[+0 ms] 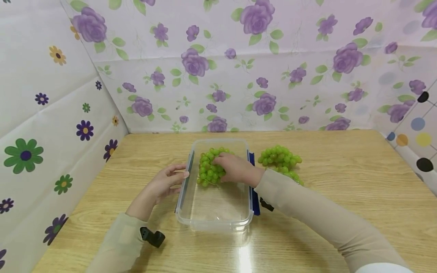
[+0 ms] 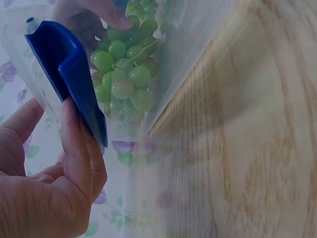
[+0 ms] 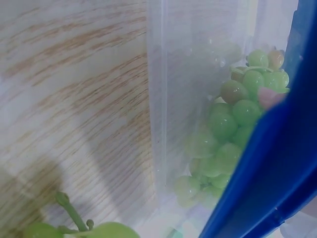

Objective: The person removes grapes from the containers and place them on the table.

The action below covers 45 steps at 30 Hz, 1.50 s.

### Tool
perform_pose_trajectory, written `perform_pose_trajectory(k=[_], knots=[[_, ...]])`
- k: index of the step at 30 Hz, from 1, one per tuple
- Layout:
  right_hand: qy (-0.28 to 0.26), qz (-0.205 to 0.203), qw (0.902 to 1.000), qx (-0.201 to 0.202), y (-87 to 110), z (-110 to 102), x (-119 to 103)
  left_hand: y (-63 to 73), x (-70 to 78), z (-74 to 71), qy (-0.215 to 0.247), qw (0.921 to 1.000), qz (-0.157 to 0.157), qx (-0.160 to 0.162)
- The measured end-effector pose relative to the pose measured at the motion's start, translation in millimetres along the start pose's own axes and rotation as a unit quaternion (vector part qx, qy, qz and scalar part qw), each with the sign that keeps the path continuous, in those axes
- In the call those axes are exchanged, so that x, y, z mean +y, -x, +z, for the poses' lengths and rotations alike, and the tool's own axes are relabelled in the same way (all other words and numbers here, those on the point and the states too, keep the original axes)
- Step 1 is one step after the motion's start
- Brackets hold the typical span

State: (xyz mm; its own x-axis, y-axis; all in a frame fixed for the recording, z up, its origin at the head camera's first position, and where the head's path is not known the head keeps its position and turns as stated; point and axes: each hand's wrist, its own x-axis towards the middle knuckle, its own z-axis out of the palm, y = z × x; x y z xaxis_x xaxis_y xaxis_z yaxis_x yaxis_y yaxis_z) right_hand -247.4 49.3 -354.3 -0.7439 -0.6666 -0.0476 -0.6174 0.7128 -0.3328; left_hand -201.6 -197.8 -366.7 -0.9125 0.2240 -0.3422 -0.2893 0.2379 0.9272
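A clear plastic container (image 1: pixel 222 206) with blue side latches stands on the table, its top uncovered. Inside, toward its far half, lies a bunch of green grapes (image 1: pixel 209 170). My right hand (image 1: pixel 235 168) reaches over the right wall and grips the bunch; its palm side is hidden in the head view. At the left wall, my left hand (image 1: pixel 167 182) holds the rim, with fingers against the blue latch (image 2: pixel 74 69) and thumb by the edge. More green grapes (image 1: pixel 280 157) lie on the table right of the container, partly behind my right forearm.
The wooden table (image 1: pixel 341 182) is bounded by a flower-patterned sheet (image 1: pixel 232 83) at the back and patterned sheets at both sides. Another blue latch (image 1: pixel 254 197) hangs out from the container's right wall, beneath my right forearm.
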Motion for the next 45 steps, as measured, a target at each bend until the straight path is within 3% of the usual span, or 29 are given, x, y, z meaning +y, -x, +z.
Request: perform_pose_trajectory(k=[15,45], knots=[[-0.003,-0.005,0.9999,0.013,0.4,-3,0,0.1,0.0,-0.7,0.003,1.0,-0.002,-0.001],[-0.084,-0.015,0.9963,0.008,-1.1,-12,1,-2.1,-2.0,-2.3,0.008,0.9999,-0.001,-0.009]])
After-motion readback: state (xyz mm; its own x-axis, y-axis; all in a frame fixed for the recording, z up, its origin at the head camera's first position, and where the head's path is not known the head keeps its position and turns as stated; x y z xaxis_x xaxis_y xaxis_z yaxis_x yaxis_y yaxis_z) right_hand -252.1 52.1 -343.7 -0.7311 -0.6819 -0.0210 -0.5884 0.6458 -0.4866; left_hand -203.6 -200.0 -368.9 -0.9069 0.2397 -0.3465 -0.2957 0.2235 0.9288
